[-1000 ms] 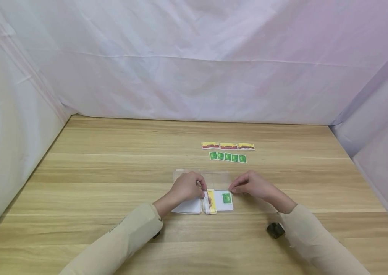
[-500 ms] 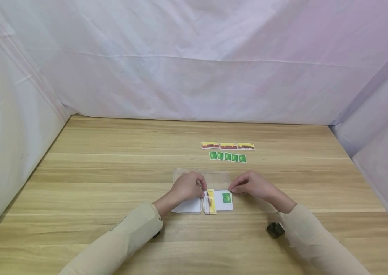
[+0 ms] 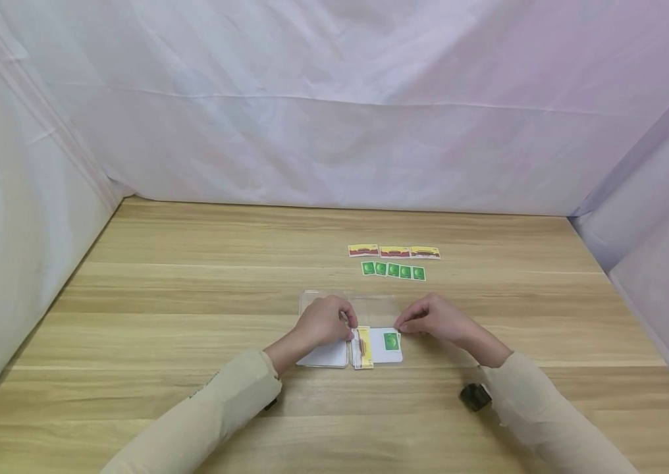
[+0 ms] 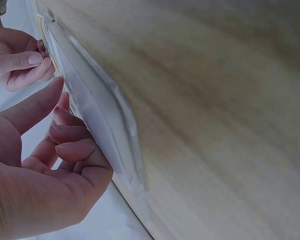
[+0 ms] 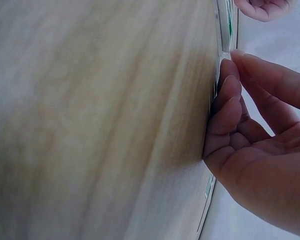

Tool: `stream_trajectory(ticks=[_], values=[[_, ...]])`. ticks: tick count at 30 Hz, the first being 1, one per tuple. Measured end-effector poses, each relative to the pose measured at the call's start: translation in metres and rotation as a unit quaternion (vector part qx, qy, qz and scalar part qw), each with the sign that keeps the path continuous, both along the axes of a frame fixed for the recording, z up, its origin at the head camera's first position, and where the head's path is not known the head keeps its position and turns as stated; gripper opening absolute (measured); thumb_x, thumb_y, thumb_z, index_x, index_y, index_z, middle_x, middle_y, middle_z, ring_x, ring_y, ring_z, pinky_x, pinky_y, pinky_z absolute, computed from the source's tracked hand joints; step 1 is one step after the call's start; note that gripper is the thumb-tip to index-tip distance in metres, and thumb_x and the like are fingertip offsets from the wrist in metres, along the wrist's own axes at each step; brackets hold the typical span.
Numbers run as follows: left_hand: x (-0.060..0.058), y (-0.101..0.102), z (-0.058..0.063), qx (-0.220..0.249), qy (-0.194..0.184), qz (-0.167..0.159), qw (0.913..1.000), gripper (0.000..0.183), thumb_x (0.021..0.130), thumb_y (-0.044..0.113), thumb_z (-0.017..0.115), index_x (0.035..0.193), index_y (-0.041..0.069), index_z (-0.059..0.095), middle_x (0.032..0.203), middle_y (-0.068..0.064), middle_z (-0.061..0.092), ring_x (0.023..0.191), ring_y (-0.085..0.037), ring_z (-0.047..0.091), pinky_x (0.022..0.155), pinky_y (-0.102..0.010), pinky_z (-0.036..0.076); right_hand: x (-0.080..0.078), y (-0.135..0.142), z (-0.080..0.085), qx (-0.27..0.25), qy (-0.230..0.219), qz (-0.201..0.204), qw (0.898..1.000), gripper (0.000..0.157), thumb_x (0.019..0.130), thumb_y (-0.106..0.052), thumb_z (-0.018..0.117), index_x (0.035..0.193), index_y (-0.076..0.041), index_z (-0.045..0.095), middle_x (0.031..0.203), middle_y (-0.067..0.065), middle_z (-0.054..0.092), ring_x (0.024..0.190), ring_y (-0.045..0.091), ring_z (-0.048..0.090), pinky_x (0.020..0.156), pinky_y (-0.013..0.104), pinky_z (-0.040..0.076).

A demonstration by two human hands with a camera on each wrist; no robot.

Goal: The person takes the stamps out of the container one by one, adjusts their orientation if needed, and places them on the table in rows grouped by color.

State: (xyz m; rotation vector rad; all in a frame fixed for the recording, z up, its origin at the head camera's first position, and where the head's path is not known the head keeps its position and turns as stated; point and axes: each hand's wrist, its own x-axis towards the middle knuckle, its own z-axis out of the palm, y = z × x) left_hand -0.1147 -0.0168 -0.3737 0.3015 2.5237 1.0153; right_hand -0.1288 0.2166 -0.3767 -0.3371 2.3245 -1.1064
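- Head view: small clear album (image 3: 373, 304) spread flat on wood table (image 3: 192, 276), between both hands.
- Yellow stamp (image 3: 363, 347) turned on end at the page's (image 3: 378, 353) inner side, its near end poking slightly past the page edge. Green stamp (image 3: 392, 341) lies toward the outer side.
- Left hand (image 3: 324, 320): fingers bent, thumb and forefinger drawn together at the yellow stamp's upper corner. Cannot tell whether they pinch stamp or film; the contact is hidden.
- Right hand (image 3: 434, 320): thumb and forefinger pinch the page's upper outer corner; right wrist view shows the tips meeting at the edge.
- Beyond the album, loose stock: yellow row (image 3: 394, 252) behind, green row (image 3: 393, 270) in front.
- Step in hand looks like settling the yellow stamp on the page. Best kept light: right hand anchoring the corner, left nudging by the stamp's edge, not its face.
- Squaring that overhanging end deserves care; thin paper would likely crease if forced.
- Tugging the page could slide the green stamp too, so small, slow moves suit.
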Motion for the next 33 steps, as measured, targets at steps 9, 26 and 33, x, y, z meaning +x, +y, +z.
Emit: stream_trajectory(ticks=[9, 26, 33], values=[[0.0007, 0.0001, -0.0016, -0.002, 0.007, -0.001, 1.0, 0.015, 0.068, 0.001, 0.077, 0.07, 0.011, 0.066, 0.069, 0.002, 0.054, 0.061, -0.012, 0.048, 0.056, -0.024, 0.036, -0.0002, -0.0001, 0.0001, -0.009, -0.008, -0.002, 1.0, 0.01, 0.084, -0.004, 0.065, 0.089, -0.003, 0.073, 0.079, 0.004, 0.063, 0.065, 0.017, 0.046, 0.058, 0.025, 0.039], [0.0019, -0.0005, -0.0016, -0.004, 0.009, -0.001, 1.0, 0.017, 0.069, 0.001, 0.077, 0.068, 0.011, 0.063, 0.065, 0.002, 0.053, 0.06, -0.013, 0.047, 0.056, -0.024, 0.035, -0.0008, 0.0002, -0.0017, -0.005, -0.003, 0.0, 1.0, 0.01, 0.084, -0.005, 0.065, 0.089, -0.004, 0.073, 0.078, 0.003, 0.063, 0.065, 0.017, 0.046, 0.058, 0.024, 0.039], [0.0025, -0.0013, -0.0012, 0.005, 0.01, 0.005, 0.9999, 0.014, 0.069, 0.004, 0.077, 0.069, 0.008, 0.064, 0.067, 0.002, 0.055, 0.062, -0.013, 0.048, 0.057, -0.024, 0.036, -0.0005, 0.0005, -0.0017, -0.002, -0.002, -0.001, 1.0, 0.01, 0.085, -0.005, 0.064, 0.089, -0.005, 0.074, 0.079, 0.003, 0.063, 0.065, 0.018, 0.046, 0.058, 0.025, 0.039]])
